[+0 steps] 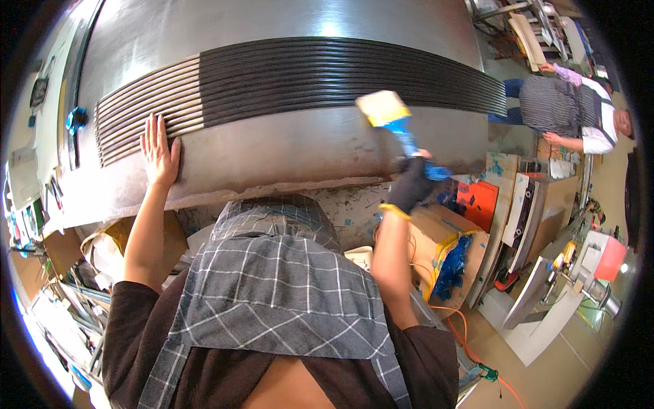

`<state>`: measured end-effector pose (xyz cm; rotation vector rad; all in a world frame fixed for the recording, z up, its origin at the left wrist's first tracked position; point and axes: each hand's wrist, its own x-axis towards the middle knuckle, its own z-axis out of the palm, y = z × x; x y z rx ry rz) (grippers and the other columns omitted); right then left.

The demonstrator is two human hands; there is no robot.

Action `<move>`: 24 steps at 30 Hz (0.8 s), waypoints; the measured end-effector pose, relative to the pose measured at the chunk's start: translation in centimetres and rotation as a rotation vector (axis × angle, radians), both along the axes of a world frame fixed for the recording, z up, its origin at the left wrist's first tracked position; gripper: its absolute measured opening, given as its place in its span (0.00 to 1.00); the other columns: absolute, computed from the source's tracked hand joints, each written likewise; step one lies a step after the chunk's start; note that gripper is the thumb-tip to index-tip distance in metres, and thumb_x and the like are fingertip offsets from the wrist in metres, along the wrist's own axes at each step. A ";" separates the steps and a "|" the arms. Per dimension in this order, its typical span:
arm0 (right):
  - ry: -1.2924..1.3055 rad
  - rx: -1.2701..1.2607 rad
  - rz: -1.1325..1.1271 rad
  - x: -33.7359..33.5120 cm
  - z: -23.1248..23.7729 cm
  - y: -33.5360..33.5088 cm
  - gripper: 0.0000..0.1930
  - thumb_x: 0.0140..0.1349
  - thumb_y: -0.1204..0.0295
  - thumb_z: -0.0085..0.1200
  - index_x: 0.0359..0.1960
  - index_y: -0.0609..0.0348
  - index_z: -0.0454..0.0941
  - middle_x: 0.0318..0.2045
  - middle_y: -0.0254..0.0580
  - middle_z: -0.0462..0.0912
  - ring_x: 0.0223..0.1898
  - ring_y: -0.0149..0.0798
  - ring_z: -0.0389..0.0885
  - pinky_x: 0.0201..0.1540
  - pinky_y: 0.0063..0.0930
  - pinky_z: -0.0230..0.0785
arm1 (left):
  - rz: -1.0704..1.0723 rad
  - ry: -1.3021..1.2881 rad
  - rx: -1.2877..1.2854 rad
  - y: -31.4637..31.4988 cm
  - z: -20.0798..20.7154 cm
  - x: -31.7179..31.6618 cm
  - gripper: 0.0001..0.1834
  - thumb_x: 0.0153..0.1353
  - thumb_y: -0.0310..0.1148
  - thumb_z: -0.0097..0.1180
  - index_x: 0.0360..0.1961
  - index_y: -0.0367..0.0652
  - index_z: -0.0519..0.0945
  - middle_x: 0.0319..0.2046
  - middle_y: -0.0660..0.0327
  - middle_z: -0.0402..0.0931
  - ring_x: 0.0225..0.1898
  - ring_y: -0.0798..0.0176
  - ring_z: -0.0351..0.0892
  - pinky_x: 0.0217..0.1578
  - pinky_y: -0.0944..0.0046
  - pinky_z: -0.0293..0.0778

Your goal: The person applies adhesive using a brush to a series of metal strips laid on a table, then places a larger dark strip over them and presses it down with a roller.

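A row of slender rods [286,78] is laid side by side across the metal table [286,153], dark along most of its length and pale at the left end, presumably so that many can be reached together. The near edge of the pale end is met by the bare left hand [161,158], its fingers stretched flat with nothing gripped, perhaps to keep the row steady. The blue-wrapped handle of a brush [402,133] is enclosed by the curled fingers of the black-gloved right hand [411,184], apparently so the pale head is left free; whether the rods are touched by it cannot be told.
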<state>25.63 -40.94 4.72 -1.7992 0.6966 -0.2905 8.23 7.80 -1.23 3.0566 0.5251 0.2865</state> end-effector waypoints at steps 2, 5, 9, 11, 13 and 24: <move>-0.307 -0.012 0.002 1.8 0.4 -3.4 0.09 0.65 0.65 0.53 0.37 0.57 0.79 0.30 0.34 0.79 0.31 0.29 0.77 0.34 0.24 0.68 | 0.023 0.021 0.004 -0.1 0.2 0.2 0.35 0.66 0.43 0.47 0.71 0.42 0.54 0.72 0.51 0.47 0.74 0.50 0.43 0.70 0.48 0.38; -0.377 -0.642 0.371 2.0 1.7 -0.7 0.06 0.65 0.70 0.53 0.39 0.55 0.79 0.32 0.39 0.81 0.35 0.36 0.80 0.37 0.31 0.72 | 0.018 0.005 -0.035 -0.1 0.2 0.3 0.36 0.65 0.44 0.48 0.71 0.44 0.54 0.73 0.52 0.46 0.74 0.51 0.42 0.71 0.49 0.38; -0.329 -0.968 0.987 -4.2 3.6 10.4 0.06 0.54 0.72 0.55 0.34 0.56 0.76 0.26 0.47 0.77 0.31 0.49 0.78 0.34 0.44 0.70 | 0.029 -0.005 -0.039 0.0 0.4 0.2 0.36 0.66 0.46 0.47 0.71 0.45 0.55 0.73 0.53 0.46 0.74 0.52 0.41 0.71 0.48 0.38; -0.507 -0.841 1.195 -8.1 5.0 15.9 0.15 0.53 0.70 0.54 0.44 0.57 0.75 0.29 0.46 0.76 0.32 0.51 0.75 0.34 0.47 0.66 | 0.040 0.015 -0.050 0.1 0.6 0.1 0.36 0.66 0.46 0.47 0.71 0.45 0.55 0.73 0.54 0.46 0.74 0.53 0.42 0.71 0.48 0.38; -0.540 -0.723 1.258 -10.1 4.6 18.4 0.17 0.52 0.68 0.56 0.45 0.56 0.75 0.31 0.45 0.77 0.33 0.51 0.76 0.36 0.45 0.68 | 0.038 0.014 -0.044 0.2 0.4 -0.1 0.36 0.65 0.47 0.47 0.71 0.45 0.55 0.73 0.53 0.46 0.74 0.52 0.42 0.70 0.48 0.38; -0.408 -0.916 1.093 -16.5 5.4 27.6 0.15 0.54 0.69 0.58 0.45 0.54 0.79 0.32 0.46 0.81 0.36 0.50 0.81 0.39 0.42 0.73 | -0.042 0.039 -0.111 9.5 0.8 -6.9 0.38 0.65 0.44 0.50 0.71 0.42 0.54 0.73 0.52 0.43 0.75 0.51 0.38 0.70 0.45 0.36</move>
